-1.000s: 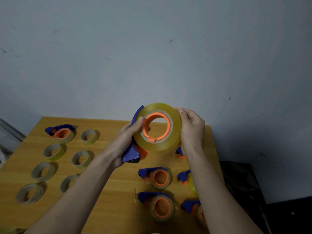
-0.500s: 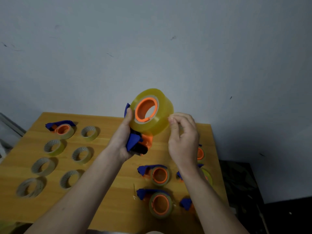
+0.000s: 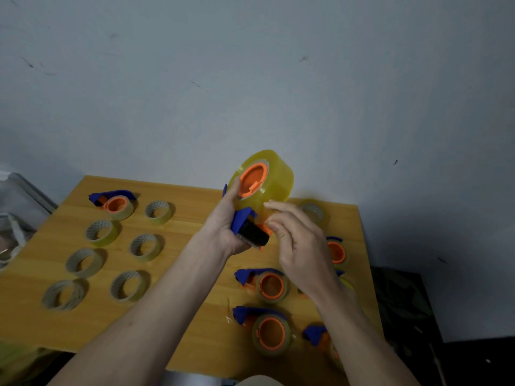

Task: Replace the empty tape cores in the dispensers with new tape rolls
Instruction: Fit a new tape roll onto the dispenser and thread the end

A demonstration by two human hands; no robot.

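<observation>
The person is holding a blue and orange tape dispenser [image 3: 249,231] up over the wooden worktop [image 3: 178,274], with a fat yellow tape roll [image 3: 271,181] already sitting on its orange hub [image 3: 253,178]. The left hand [image 3: 227,227] is wrapped around the dispenser's handle, index finger stretched up along the side of the roll. The right hand [image 3: 298,240] is right beside it with thumb and fingertips brought together just under the roll, next to the dispenser's front end (it looks like a pinch, maybe on the tape's loose end, but it's blurry and I honestly can't tell whether anything is between the fingers). Down on the worktop, the left side has a bunch of loose rings lying flat, some thin cardboard-looking cores [image 3: 85,261] and some with a bit of tape on them [image 3: 101,232], plus one loaded dispenser [image 3: 114,201] at the far corner. Closer to the right there are more dispensers lying flat, one [image 3: 264,284] below the hands, another [image 3: 267,331] nearer the front edge, and a couple partly hidden behind the right forearm.
</observation>
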